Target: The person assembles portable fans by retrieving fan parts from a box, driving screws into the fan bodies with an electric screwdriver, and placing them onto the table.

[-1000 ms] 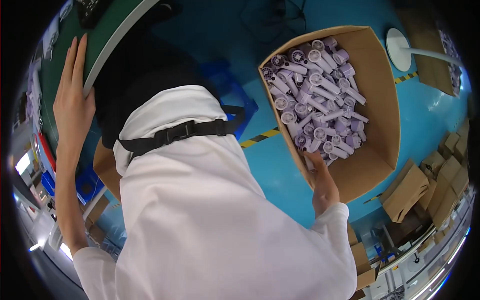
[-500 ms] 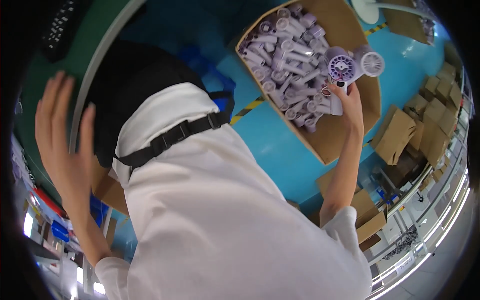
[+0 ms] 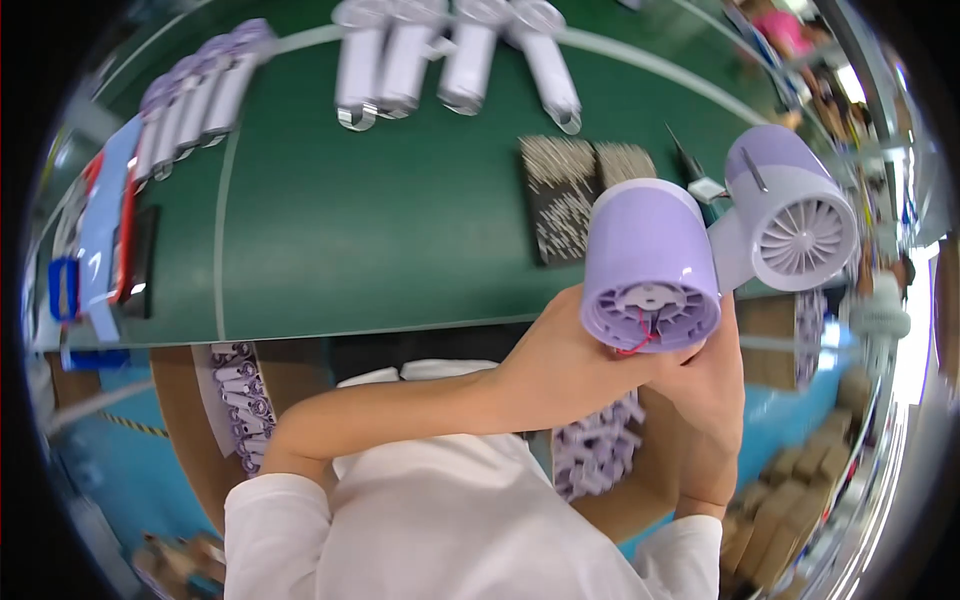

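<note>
Two lilac-and-white handheld fans are held up together over the table's front edge. The nearer fan [image 3: 648, 235] shows an open round end with a motor and red wires inside. To its right, the second fan [image 3: 790, 180] has a white spoked grille. My left hand [image 3: 570, 355] reaches across and closes on the nearer fan, its fingers mostly hidden behind the fan head. Below the fans my right hand [image 3: 712, 390] is closed round their handles, which are largely covered by the hands.
Several fans [image 3: 470, 60] lie at the green table's [image 3: 380, 220] back, more fans [image 3: 190, 110] at its left. Dark blocks of screws [image 3: 565, 200] and a screwdriver [image 3: 685, 155] lie behind the held fans. Cardboard boxes [image 3: 660, 470] of fan parts stand below the table.
My view has turned from the box on the floor to the table. My right hand has brought the two fans over, and my left hand, empty before, has joined it at them.
</note>
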